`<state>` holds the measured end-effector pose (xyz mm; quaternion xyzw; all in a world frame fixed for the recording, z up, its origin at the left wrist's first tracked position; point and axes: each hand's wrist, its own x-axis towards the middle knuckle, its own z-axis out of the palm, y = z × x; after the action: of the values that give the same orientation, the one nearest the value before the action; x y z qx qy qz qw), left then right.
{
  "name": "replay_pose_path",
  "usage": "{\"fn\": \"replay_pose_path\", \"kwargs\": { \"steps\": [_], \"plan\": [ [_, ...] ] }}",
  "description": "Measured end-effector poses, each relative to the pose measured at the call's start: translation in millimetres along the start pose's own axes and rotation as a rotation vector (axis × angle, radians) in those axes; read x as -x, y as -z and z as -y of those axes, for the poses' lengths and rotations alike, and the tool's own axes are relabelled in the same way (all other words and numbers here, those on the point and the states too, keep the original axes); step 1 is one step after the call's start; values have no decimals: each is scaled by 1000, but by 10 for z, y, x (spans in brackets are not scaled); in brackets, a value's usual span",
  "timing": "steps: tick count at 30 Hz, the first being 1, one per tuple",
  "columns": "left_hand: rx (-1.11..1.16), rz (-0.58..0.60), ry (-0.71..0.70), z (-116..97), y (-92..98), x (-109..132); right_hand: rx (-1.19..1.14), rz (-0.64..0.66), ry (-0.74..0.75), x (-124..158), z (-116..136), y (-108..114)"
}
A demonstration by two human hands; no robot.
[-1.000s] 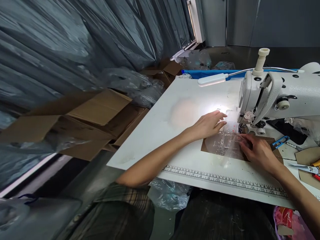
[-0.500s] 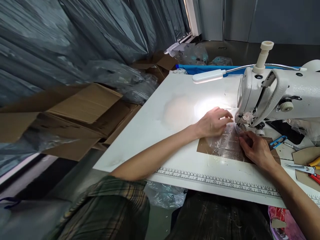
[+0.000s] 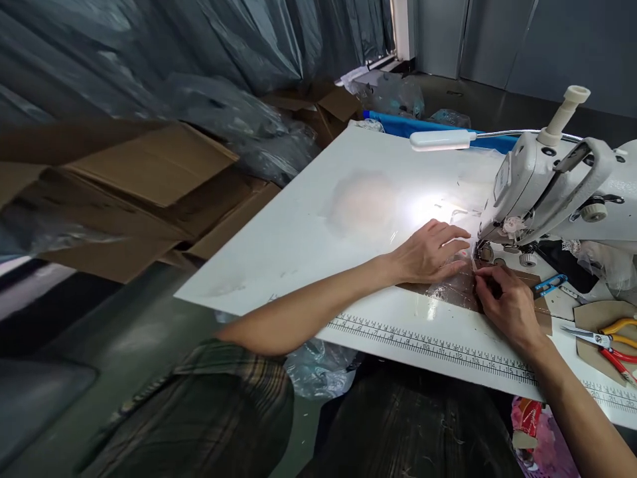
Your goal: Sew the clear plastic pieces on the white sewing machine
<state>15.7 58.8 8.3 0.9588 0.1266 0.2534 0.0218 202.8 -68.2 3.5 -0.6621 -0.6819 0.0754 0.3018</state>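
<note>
My left hand [image 3: 432, 253] lies palm down left of the needle area of a white sewing machine [image 3: 517, 179], its fingers stretched out over a clear, shiny sheet [image 3: 438, 292]. Just in front of the presser foot, my right hand [image 3: 510, 302] has thumb and index finger pinched at a thin translucent strip [image 3: 474, 262]. How far the strip runs under the foot is hidden. Beneath the sheet and the right hand is a brown plate [image 3: 542, 318] on the white table [image 3: 298, 245].
Blue thread snips [image 3: 551, 284], scissors [image 3: 587, 335] and red-handled pliers [image 3: 617, 362] lie right of my right hand. A lamp [image 3: 440, 140] hangs over the table. A printed ruler [image 3: 428, 345] runs along the front edge. Open cardboard boxes [image 3: 149, 166] stand to the left.
The view has shifted, so the machine appears farther right. My left hand has flattened, fingers now reaching toward the needle area. The right hand keeps its pinch near the presser foot.
</note>
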Motion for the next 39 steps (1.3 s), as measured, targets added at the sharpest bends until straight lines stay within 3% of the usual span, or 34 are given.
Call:
{"fn": "replay_pose_path", "kwargs": {
  "steps": [3, 5, 8, 12, 16, 22, 29, 39],
  "plan": [
    [-12, -51, -97, -69, -28, -23, 31, -5, 57, 2, 36, -28],
    [-11, -25, -174, -98, -50, -33, 42, 8, 93, -1, 70, -48],
    [18, 49, -178, -82, -92, -27, 3, 78, 118, -22, 98, -38],
    [70, 95, -167, -6, -117, 11, -172, 122, -20, -116, 27, 97],
    [98, 100, -173, 16, -75, 28, -114, 259, -120, -249, -83, 241],
    [50, -5, -188, 39, -42, 41, -22, 298, 118, -337, -121, 182],
    [62, -7, -229, 102, -86, 76, 182, 283, 282, -272, -190, 93],
    [127, 22, -185, 55, -79, 24, 26, 178, 394, -211, -301, 56]
  ]
}}
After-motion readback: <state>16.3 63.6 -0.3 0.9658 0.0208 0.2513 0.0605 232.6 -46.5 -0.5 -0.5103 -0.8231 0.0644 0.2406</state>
